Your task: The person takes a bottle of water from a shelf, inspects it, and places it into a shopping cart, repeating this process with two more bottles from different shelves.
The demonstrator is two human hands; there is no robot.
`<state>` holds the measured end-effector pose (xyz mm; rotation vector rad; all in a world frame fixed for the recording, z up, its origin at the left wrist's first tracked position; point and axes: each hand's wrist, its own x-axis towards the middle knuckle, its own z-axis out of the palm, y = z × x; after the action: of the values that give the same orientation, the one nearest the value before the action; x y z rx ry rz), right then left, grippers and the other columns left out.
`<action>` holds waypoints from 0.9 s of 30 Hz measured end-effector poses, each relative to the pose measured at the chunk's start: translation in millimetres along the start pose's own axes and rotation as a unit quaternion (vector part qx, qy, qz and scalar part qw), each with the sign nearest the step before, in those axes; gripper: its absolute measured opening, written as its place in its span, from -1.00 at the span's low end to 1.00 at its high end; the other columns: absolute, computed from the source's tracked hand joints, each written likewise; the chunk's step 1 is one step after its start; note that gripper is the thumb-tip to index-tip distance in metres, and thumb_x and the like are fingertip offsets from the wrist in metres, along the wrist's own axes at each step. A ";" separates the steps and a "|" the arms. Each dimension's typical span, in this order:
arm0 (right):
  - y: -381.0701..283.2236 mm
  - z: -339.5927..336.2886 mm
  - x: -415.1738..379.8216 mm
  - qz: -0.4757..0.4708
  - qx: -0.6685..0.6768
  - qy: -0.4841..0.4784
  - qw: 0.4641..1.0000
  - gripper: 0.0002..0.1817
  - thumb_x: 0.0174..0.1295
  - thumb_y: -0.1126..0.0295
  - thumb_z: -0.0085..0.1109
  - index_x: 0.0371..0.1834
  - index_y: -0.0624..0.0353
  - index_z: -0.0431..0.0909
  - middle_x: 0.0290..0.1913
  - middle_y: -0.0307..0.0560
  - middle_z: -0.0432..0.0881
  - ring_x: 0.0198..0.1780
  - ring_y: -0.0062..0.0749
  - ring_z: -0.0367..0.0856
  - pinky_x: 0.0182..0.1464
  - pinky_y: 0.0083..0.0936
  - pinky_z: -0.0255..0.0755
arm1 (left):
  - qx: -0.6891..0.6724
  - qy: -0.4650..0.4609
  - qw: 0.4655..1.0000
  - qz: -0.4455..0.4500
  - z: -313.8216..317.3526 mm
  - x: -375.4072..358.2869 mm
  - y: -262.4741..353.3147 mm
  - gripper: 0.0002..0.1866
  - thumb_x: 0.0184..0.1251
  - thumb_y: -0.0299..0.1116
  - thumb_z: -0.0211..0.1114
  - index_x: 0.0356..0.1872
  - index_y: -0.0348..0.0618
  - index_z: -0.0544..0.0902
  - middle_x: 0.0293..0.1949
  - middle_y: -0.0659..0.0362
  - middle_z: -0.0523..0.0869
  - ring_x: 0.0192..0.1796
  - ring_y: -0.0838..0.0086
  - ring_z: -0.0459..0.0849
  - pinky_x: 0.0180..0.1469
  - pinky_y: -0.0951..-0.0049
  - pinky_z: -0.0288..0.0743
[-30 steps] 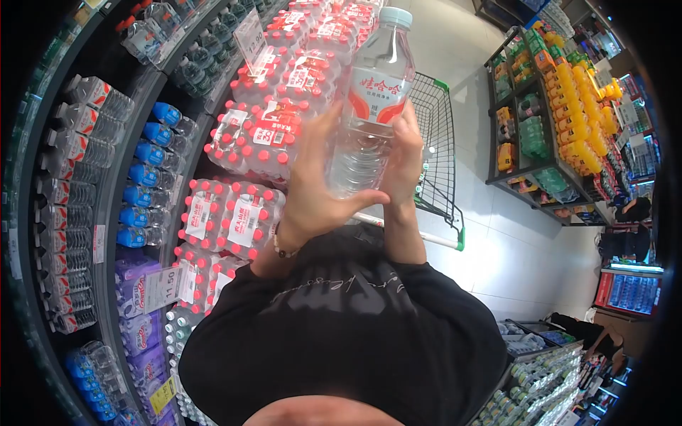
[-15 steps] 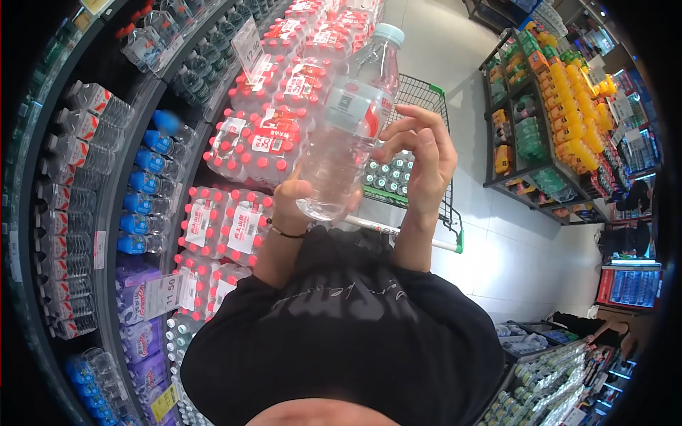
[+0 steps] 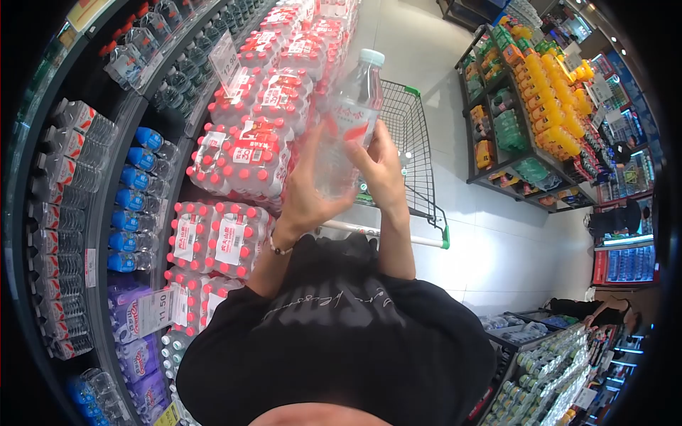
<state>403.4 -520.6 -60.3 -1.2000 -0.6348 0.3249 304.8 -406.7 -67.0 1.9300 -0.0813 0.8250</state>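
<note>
A clear plastic water bottle (image 3: pixel 346 128) with a pale cap and a red-and-white label is held up in front of me, tilted slightly to the right at its top. My left hand (image 3: pixel 312 188) wraps round its lower left side, a little blurred. On the right side, my right hand (image 3: pixel 380 167) closes on it at label height, thumb across the front. The bottle hides part of the fingers of both hands. Behind it stands a shopping cart (image 3: pixel 415 153) with a wire basket and green corners.
Stacked red-capped water packs (image 3: pixel 241 156) rise just left of my hands, with a price sign (image 3: pixel 224 62) above them. Shelves of blue-labelled bottles (image 3: pixel 131 220) run further left. Across the tiled aisle (image 3: pixel 469 248) is a rack of orange drinks (image 3: pixel 543 99). A person (image 3: pixel 607 312) is at far right.
My right hand has come in from beside the bottle and taken hold of it. The bottle has turned, so its label shows a different side, and has dropped slightly.
</note>
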 end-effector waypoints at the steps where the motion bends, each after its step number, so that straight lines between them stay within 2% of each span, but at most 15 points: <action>1: 3.0 -0.9 1.3 -0.011 0.007 0.006 1.000 -0.42 0.26 0.26 0.39 0.23 0.29 0.38 -0.07 -0.06 0.65 -0.11 -0.50 0.64 -0.12 -0.54 0.57 | 0.032 0.007 0.999 0.012 2.3 0.0 4.3 0.05 -0.07 -0.38 0.54 0.51 -0.32 0.17 0.26 -0.15 0.53 0.27 0.16 0.61 0.20 0.25 0.56; 2: 4.0 1.5 0.1 -0.015 0.039 0.039 0.998 -0.48 0.24 0.32 0.40 0.20 0.28 0.43 -0.15 -0.13 0.65 -0.22 -0.54 0.64 -0.18 -0.56 0.55 | 0.076 -0.004 0.997 0.008 3.5 -1.3 8.7 0.07 -0.09 -0.34 0.57 0.52 -0.28 0.17 0.30 -0.17 0.50 0.25 0.06 0.62 0.12 0.24 0.62; 5: 7.9 3.7 -5.8 0.019 0.052 0.113 0.992 -0.53 0.26 0.34 0.37 0.15 0.33 0.49 -0.17 -0.12 0.68 -0.22 -0.55 0.65 -0.16 -0.59 0.54 | 0.111 -0.044 0.993 -0.021 7.7 -6.4 16.2 0.06 -0.07 -0.32 0.58 0.50 -0.28 0.19 0.34 -0.15 0.46 0.24 0.02 0.62 0.10 0.25 0.64; 8: 8.8 -1.0 -9.0 -0.013 0.156 0.084 0.984 -0.58 0.27 0.37 0.32 0.12 0.38 0.53 -0.17 -0.09 0.72 -0.25 -0.53 0.69 -0.19 -0.61 0.55 | 0.143 -0.049 0.988 0.043 10.9 -7.5 15.7 0.14 -0.08 -0.27 0.63 0.49 -0.45 0.10 0.36 -0.28 0.40 0.38 0.02 0.49 0.23 0.21 0.55; 11: -0.7 -5.6 -12.8 -0.018 0.154 0.023 0.988 -0.24 0.20 -0.06 0.25 0.23 0.43 0.42 0.03 0.18 0.66 0.05 -0.21 0.69 0.05 -0.31 0.60 | 0.012 -0.056 0.997 0.057 11.2 -12.3 9.2 0.21 -0.07 -0.28 0.65 0.52 -0.41 -0.02 0.35 -0.31 0.38 0.34 0.03 0.52 0.25 0.16 0.52; 14: 0.2 -2.7 -11.4 -0.040 0.280 -0.056 0.958 -0.09 0.13 -0.23 0.20 0.23 0.46 0.39 -0.03 0.20 0.64 0.13 -0.05 0.64 0.09 -0.19 0.60 | -0.026 -0.062 0.994 0.082 15.3 -19.4 8.0 0.24 -0.07 -0.29 0.67 0.52 -0.38 -0.07 0.34 -0.32 0.37 0.33 0.01 0.51 0.29 0.11 0.46; 17: 15.8 -6.5 -7.4 -0.064 0.374 -0.131 0.916 -0.04 0.10 -0.30 0.18 0.24 0.45 0.36 -0.08 0.18 0.62 0.18 0.10 0.57 0.26 0.04 0.46 | -0.030 -0.059 0.992 0.104 19.7 -29.9 5.2 0.25 -0.09 -0.29 0.68 0.52 -0.38 -0.08 0.34 -0.26 0.34 0.33 0.00 0.48 0.34 0.08 0.40; 20: 25.0 -4.7 2.4 -0.150 0.412 -0.200 0.876 -0.03 0.09 -0.33 0.16 0.24 0.41 0.36 -0.11 0.18 0.61 0.16 0.20 0.55 0.37 0.24 0.26 | -0.017 -0.061 0.992 0.112 17.7 -34.3 6.5 0.24 -0.09 -0.31 0.67 0.51 -0.37 -0.07 0.32 -0.23 0.30 0.32 0.00 0.47 0.33 0.07 0.41; 23: 20.4 -4.2 -0.5 -0.139 0.395 -0.202 0.886 0.00 0.07 -0.37 0.17 0.27 0.39 0.35 -0.13 0.19 0.61 0.17 0.18 0.55 0.43 0.27 0.13 | -0.045 -0.067 0.991 0.103 18.7 -37.2 2.0 0.24 -0.10 -0.33 0.66 0.51 -0.36 -0.08 0.32 -0.22 0.26 0.31 0.03 0.47 0.33 0.06 0.39; 27: 11.0 -2.4 -9.5 -0.114 0.321 -0.164 0.926 0.03 0.16 -0.47 -0.01 0.26 0.41 0.36 -0.13 0.22 0.62 0.11 0.16 0.57 0.31 0.15 0.31 | -0.070 -0.063 0.992 0.088 18.9 -40.7 -1.7 0.21 -0.09 -0.39 0.63 0.50 -0.39 -0.08 0.36 -0.23 0.23 0.37 0.04 0.41 0.39 0.09 0.33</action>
<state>398.4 -523.9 -73.8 -0.4362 -0.8638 0.4946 283.9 -432.8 -96.9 1.8583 -0.3809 0.7912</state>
